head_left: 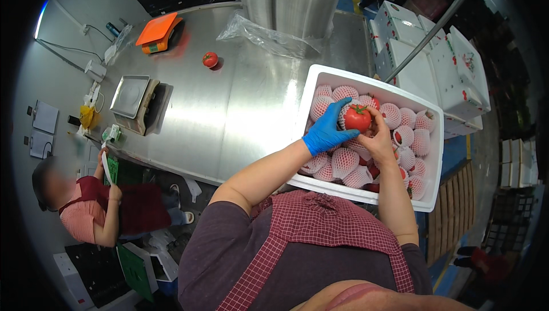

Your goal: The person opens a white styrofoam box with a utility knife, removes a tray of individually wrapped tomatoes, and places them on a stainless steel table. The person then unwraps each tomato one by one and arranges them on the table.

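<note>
A red tomato (357,120) with a green stem is held between my two hands above a white foam box (309,90). My left hand (330,129), in a blue glove, curves round its left side. My bare right hand (380,139) has its fingers against the right side. White net sleeve material shows at the tomato's left edge, partly hidden by the glove. In the box below lie many tomatoes in white foam net sleeves (345,163), with red skin showing through. Another tomato (210,59) sits alone on the steel table (229,116).
An orange scale (159,32) and a steel-topped scale (131,97) stand on the table's left. Stacked clear plastic trays (306,2) rise at the back. White boxes (406,65) and a slanting metal pole (437,25) are at right. A co-worker (91,211) stands at left.
</note>
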{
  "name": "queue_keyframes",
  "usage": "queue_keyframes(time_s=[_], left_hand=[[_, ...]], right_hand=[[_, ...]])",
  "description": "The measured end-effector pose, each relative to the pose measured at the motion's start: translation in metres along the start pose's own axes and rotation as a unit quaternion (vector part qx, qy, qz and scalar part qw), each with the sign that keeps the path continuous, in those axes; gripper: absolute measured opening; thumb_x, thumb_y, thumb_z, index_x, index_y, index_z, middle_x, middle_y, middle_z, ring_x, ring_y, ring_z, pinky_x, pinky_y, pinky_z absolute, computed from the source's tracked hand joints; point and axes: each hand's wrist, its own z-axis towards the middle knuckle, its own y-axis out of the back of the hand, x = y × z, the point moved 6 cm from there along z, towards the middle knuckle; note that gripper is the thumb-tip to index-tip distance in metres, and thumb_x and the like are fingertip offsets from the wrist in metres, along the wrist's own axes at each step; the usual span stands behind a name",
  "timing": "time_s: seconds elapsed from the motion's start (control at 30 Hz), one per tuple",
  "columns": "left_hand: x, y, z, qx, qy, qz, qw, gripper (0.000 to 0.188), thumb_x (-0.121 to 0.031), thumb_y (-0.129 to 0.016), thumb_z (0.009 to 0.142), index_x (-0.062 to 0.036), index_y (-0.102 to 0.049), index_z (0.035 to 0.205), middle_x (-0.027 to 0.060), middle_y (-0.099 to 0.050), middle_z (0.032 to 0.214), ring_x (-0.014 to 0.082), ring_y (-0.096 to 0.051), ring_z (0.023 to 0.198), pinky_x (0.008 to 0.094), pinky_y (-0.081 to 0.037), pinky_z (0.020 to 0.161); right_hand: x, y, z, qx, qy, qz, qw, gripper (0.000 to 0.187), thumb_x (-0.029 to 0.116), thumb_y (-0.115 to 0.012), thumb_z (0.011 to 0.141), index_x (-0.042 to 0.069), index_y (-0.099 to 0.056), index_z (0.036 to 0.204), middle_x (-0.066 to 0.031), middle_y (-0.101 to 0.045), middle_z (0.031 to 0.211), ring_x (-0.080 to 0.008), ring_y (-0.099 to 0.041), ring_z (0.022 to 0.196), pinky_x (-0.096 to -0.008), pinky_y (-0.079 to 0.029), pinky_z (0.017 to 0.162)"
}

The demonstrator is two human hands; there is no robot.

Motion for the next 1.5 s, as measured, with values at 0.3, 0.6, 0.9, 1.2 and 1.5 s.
queue_keyframes(time_s=[0.3, 0.6, 0.9, 1.2, 1.5], left_hand=[[0.003, 0.0002, 0.0005, -0.001, -0.003, 0.018, 1.0, 0.088, -0.028, -0.078, 0.074, -0.0025, -0.028, 0.142, 0.0175, -0.041, 0.134, 0.0244, -0.045, 0.121, 0.0341, -0.04, 0.101], [0.0041, 0.0002, 0.0005, -0.003, -0.002, 0.031, 1.0, 0.088, -0.029, -0.078, 0.074, -0.0013, -0.028, 0.141, 0.0183, -0.042, 0.134, 0.025, -0.045, 0.122, 0.0343, -0.038, 0.102], [0.0066, -0.0002, 0.0008, 0.0, 0.0, 0.03, 1.0, 0.087, -0.03, -0.077, 0.074, -0.0015, -0.028, 0.141, 0.0183, -0.042, 0.134, 0.0248, -0.046, 0.121, 0.0341, -0.04, 0.101], [0.0048, 0.0009, 0.0005, -0.006, 0.0, 0.05, 0.999, 0.087, -0.032, -0.078, 0.074, -0.0016, -0.03, 0.14, 0.019, -0.042, 0.133, 0.0264, -0.046, 0.122, 0.0347, -0.038, 0.102], [0.0042, 0.0008, 0.0011, -0.004, 0.009, 0.053, 0.999, 0.088, -0.033, -0.078, 0.074, -0.0017, -0.03, 0.14, 0.0193, -0.042, 0.134, 0.0272, -0.046, 0.122, 0.0351, -0.039, 0.102]], right_hand=[[-0.0007, -0.0003, 0.0009, 0.007, 0.001, 0.001, 1.0, 0.072, 0.001, -0.076, 0.066, 0.003, -0.042, 0.129, -0.008, -0.057, 0.115, -0.0135, -0.059, 0.097, -0.0263, -0.049, 0.085], [-0.0007, -0.0001, 0.0012, 0.006, 0.001, -0.006, 1.0, 0.071, 0.001, -0.075, 0.066, 0.003, -0.043, 0.129, -0.0078, -0.056, 0.115, -0.0137, -0.058, 0.097, -0.0264, -0.049, 0.085], [-0.0038, 0.0003, 0.0017, 0.003, 0.001, -0.003, 1.0, 0.07, 0.002, -0.075, 0.066, 0.002, -0.043, 0.129, -0.0077, -0.057, 0.112, -0.0124, -0.058, 0.094, -0.0255, -0.049, 0.082], [-0.0045, 0.001, 0.0023, -0.001, 0.004, -0.018, 1.0, 0.071, 0.005, -0.077, 0.065, 0.003, -0.044, 0.128, -0.0065, -0.057, 0.112, -0.0121, -0.057, 0.094, -0.0257, -0.048, 0.084], [-0.0022, -0.0003, 0.002, 0.003, -0.011, -0.012, 1.0, 0.071, 0.004, -0.077, 0.065, 0.003, -0.044, 0.128, -0.0063, -0.057, 0.111, -0.0125, -0.058, 0.094, -0.0265, -0.048, 0.084]])
